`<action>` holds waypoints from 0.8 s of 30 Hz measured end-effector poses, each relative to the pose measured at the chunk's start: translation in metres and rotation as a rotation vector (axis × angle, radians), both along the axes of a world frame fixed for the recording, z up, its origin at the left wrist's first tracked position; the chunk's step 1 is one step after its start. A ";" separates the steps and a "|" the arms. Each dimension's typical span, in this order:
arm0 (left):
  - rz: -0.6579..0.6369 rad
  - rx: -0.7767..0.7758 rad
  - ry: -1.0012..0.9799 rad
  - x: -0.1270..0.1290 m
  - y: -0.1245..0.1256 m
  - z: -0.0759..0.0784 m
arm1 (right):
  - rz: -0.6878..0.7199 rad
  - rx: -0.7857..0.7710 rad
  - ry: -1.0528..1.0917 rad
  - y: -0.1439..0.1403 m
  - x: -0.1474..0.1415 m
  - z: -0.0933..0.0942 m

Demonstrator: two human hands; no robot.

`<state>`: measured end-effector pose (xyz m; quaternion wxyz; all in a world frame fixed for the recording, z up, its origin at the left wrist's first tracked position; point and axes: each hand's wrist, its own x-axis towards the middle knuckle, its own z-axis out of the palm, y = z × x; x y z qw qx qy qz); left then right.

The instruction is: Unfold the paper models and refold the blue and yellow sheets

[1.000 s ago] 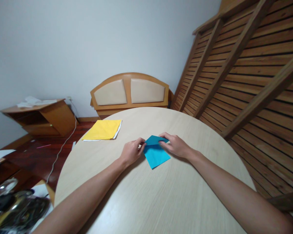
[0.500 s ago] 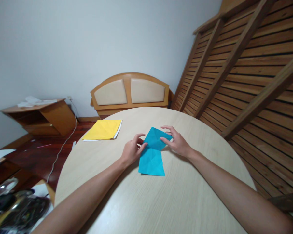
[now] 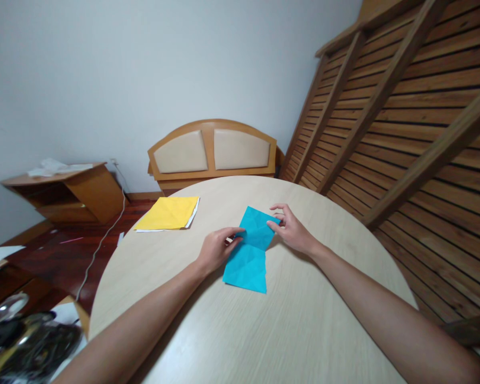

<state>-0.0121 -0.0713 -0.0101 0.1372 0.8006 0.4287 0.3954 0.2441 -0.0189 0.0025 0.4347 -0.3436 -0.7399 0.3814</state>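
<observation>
Where the pale round worktop (image 3: 240,330) spreads nearest, bare forearms converging on a blue paper (image 3: 248,250) at mid-table. Lying lengthwise away from the body, near end flat, far end lifted. Left hand (image 3: 216,249) pinched on its left edge at the middle; right hand (image 3: 293,230) pinched on the raised far right corner. Creased all over, bright turquoise. Farther left, a yellow sheet (image 3: 168,213); beyond, a headboard (image 3: 213,149).

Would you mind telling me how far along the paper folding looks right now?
Early: the blue paper shows crease lines but lies opened out on the table. The left hand and right hand pinch its edges. The yellow sheets lie untouched.
</observation>
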 end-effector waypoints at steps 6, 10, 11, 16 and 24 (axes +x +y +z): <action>0.078 -0.061 0.024 -0.001 0.000 0.001 | 0.007 -0.046 0.072 0.003 0.003 0.003; 0.095 -0.083 0.030 -0.002 0.000 0.001 | -0.022 -0.026 0.074 0.005 0.005 0.004; 0.102 -0.084 0.034 -0.002 0.001 0.000 | -0.026 -0.024 0.073 0.005 0.005 0.004; 0.098 -0.075 0.050 -0.003 0.004 -0.004 | -0.021 -0.005 0.038 0.007 0.005 0.002; 0.070 -0.076 0.091 -0.004 0.006 -0.005 | -0.084 0.150 -0.119 0.011 0.007 -0.003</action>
